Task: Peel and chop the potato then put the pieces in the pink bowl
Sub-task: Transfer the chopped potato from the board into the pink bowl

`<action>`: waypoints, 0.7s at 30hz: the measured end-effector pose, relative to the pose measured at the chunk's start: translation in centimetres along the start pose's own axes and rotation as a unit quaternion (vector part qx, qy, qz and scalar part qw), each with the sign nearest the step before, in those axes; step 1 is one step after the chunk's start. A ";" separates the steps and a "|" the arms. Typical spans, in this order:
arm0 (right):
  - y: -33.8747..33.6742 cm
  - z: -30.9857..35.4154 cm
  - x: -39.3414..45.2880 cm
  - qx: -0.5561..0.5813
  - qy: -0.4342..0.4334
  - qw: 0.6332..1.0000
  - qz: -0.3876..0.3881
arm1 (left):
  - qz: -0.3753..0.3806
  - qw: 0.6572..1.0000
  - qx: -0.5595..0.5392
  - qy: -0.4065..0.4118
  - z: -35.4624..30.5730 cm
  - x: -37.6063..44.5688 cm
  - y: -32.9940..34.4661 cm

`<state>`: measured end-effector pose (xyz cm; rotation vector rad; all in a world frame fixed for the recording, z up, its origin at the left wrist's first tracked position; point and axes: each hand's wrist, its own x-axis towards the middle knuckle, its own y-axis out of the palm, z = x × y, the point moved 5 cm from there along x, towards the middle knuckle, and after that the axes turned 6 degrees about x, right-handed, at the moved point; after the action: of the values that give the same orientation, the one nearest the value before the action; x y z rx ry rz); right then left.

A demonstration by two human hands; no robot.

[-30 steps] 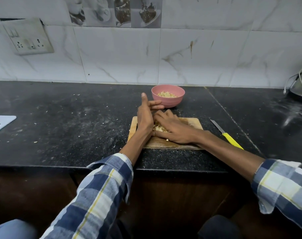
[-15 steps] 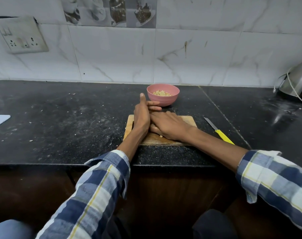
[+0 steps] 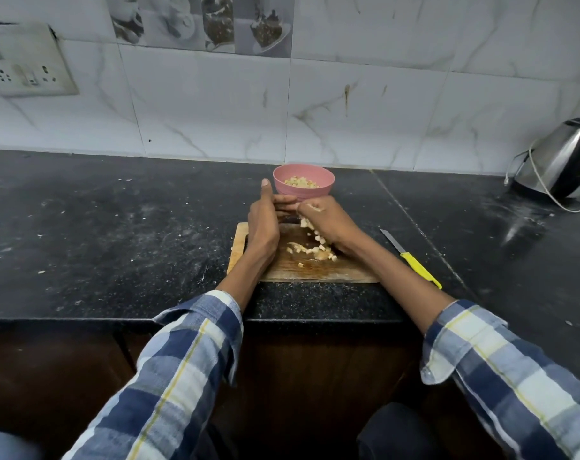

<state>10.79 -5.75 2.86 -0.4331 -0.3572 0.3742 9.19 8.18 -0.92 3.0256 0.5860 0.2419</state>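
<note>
Right hand (image 3: pixel 328 224) is curling its fingers around a scoop of small pale potato cubes (image 3: pixel 304 223), holding them just above the far part of the rectangular wooden chopping board (image 3: pixel 315 272), and several cubes are showing mid-air under the palm. Left hand (image 3: pixel 265 220) is standing edge-on beside it, fingers straight and reaching across to touch the right hand's fingers, thumb pointing up, gripping nothing itself and acting as a wall for the scoop. A loose pile of more chopped potato pieces (image 3: pixel 315 251) is lying on the middle of the board, right of the left wrist. Round pink bowl (image 3: pixel 303 187) is sitting on the black speckled stone countertop (image 3: pixel 116 244) just past the board's far edge, right behind both hands, already holding some potato cubes. Board is lying near the counter's front edge, roughly centre. Small knife with steel blade and yellow handle (image 3: pixel 411 258) is lying on the counter just right of the board, apart from both hands. Steel electric kettle (image 3: pixel 560 161) with a white cord is standing at the counter's far right corner, against the marble-tiled wall. White switch-and-socket plate (image 3: pixel 26 69) is showing on the wall, far left. Plaid blue-white sleeves are covering both forearms.
</note>
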 end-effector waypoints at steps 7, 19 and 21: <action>-3.2 0.6 4.4 0.288 0.124 0.950 0.007 | -0.013 1.000 -0.008 0.000 0.5 0.8 -0.1; -2.2 0.3 15.4 -0.289 0.022 0.957 0.028 | -0.023 0.999 0.029 0.007 0.7 1.0 0.1; -1.9 -0.2 16.1 -0.279 0.016 0.960 0.012 | -0.023 0.999 0.031 0.010 0.8 1.1 0.0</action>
<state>25.44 -0.61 7.63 -0.9953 -0.4258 0.2847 10.28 8.55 -1.53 3.0688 0.6770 0.2580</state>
